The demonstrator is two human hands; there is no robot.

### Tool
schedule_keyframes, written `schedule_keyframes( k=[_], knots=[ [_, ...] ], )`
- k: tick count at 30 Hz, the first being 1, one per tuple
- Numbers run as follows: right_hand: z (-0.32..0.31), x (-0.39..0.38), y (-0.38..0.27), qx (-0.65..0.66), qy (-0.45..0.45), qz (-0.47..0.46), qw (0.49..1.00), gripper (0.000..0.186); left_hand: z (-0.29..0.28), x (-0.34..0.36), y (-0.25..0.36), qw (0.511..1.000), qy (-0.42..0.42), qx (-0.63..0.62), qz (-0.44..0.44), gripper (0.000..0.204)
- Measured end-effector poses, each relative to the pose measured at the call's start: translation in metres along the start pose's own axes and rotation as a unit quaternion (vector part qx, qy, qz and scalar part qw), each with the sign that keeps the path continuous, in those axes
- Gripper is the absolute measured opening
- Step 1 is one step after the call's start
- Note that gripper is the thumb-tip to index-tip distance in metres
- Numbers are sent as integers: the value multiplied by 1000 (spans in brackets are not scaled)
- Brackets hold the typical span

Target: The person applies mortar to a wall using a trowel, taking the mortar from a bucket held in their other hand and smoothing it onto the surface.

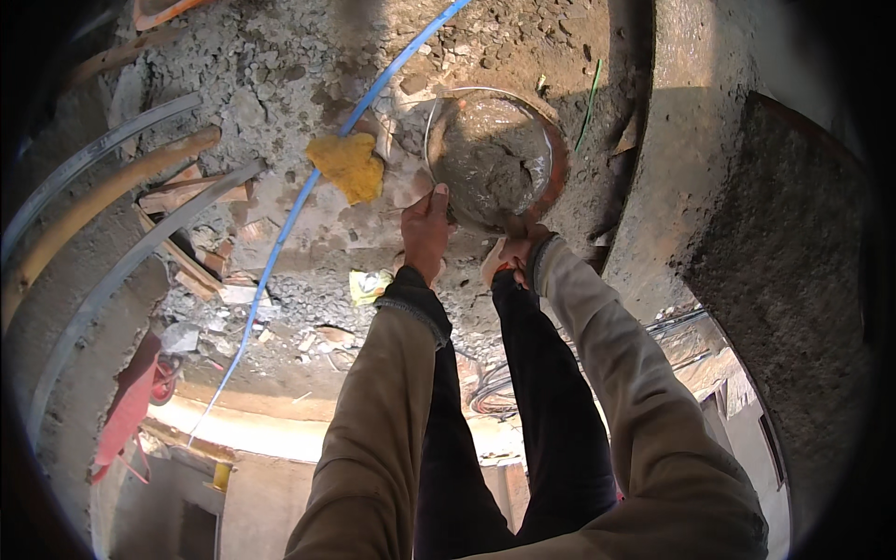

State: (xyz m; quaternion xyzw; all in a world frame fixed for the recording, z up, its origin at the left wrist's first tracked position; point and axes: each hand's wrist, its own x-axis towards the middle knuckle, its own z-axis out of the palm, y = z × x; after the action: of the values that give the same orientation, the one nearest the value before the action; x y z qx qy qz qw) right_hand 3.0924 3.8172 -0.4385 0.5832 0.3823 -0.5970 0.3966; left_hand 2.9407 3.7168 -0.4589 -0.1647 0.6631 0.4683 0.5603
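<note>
Has the bare left hand [426,231], thumb up and fingers curled, at the near-left rim of a round, reddish-brown basin [558,159] of wet, grey-brown mix [490,166] on rubble-strewn ground [271,70]; cannot tell whether gripping. Has the bare right hand [519,246] bunched at the near rim; cannot tell whether holding anything. Shows, farther left, a crumpled, yellow cloth-like piece [350,168] lying over a long, slim, blue hose [280,245]

This is looking like a building site: broken rubble [247,79] is lying toward eleven o'clock, wet mortar [485,159] is filling a round basin [558,161] at one, a red wheelbarrow [131,387] is sitting at eight, and a rough, unpainted cement surface [775,215] is showing at three.
</note>
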Motion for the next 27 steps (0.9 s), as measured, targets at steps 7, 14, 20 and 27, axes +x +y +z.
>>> schedule_keyframes(
  k=[7, 14, 20, 27],
  knots=[
    [0, -38, -37, 827, -452, -68, 327, 13, -16, -1, -15, 1000, 1, -19, -13, 35],
    [-54, -129, -25, 315, -359, -19, 878, 34, -38, 23, 6, 997, -58, 54, 25, 55],
    [-26, -52, -76, -566, 145, -60, 809, 37, -19, 29, 21, 997, -52, 34, 41, 40],
    [-25, -116, -86, -669, 158, -96, 720, 35, -28, 27, 11, 997, 19, 12, 71, 37]
  ],
)
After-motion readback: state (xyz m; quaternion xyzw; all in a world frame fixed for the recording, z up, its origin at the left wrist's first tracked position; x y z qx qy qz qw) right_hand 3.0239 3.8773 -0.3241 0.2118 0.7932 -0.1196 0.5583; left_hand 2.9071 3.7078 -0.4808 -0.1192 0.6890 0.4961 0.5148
